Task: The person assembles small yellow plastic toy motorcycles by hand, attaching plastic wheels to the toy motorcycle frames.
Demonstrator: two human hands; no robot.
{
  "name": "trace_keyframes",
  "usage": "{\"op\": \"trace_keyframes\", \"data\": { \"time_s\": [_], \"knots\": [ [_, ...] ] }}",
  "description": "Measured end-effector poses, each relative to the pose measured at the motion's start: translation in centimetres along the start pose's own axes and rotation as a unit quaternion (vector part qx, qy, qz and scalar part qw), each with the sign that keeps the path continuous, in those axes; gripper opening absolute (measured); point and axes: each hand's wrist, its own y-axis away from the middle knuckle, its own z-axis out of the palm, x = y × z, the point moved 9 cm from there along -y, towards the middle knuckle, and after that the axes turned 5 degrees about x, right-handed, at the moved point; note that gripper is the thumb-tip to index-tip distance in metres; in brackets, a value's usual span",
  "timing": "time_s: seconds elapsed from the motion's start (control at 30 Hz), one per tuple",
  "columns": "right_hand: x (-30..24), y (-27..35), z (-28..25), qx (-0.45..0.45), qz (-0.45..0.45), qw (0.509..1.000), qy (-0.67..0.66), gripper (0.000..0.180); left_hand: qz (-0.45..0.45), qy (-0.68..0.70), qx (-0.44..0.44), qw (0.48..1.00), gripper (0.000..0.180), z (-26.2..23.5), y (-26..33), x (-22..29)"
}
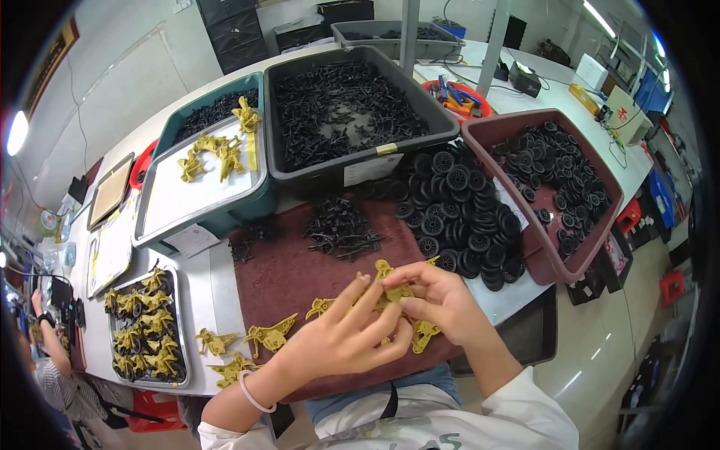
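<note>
Over the front of a dark red towel [285, 240], both my hands are closed around a yellow toy motorcycle body [385, 270]. My left hand [349, 330] has its fingers curled at the near-left side of the piece, hiding much of it. From the right, my right hand [435, 298] pinches it between thumb and fingers. More yellow bodies lie along the towel's near edge, one yellow body [271, 335] left of my left hand and another yellow body [425, 335] under my right. Beyond my hands is a heap of small black plastic parts [341, 227].
Black toy wheels [457, 214] are piled right of the towel, beside a maroon bin [592, 251] of wheels. A large black bin [274, 154] and a teal bin [262, 199] stand behind. At left, a metal tray [186, 330] holds yellow assemblies. Another person's arm [51, 334] is at far left.
</note>
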Motion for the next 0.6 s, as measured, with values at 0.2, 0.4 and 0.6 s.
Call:
{"op": "trace_keyframes", "data": {
  "time_s": [0.2, 0.4, 0.6],
  "knots": [
    [-4.9, 1.6, -5.3, 0.059, -0.017, 0.977, 0.206, 0.022, -0.027, 0.098, -0.017, 0.995, 0.035, -1.7, 0.0, 1.3],
    [-18.7, -5.3, -16.6, 0.217, -0.187, 0.858, 0.426, 0.013, -0.32, 0.206, -0.056, 0.923, 0.04, -1.0, 6.4, 0.1],
    [-21.3, -14.4, -28.3, 0.348, -0.195, 0.805, 0.439, 0.043, -0.385, 0.233, -0.051, 0.892, 0.04, -0.9, 9.1, 3.0]
  ]
}}
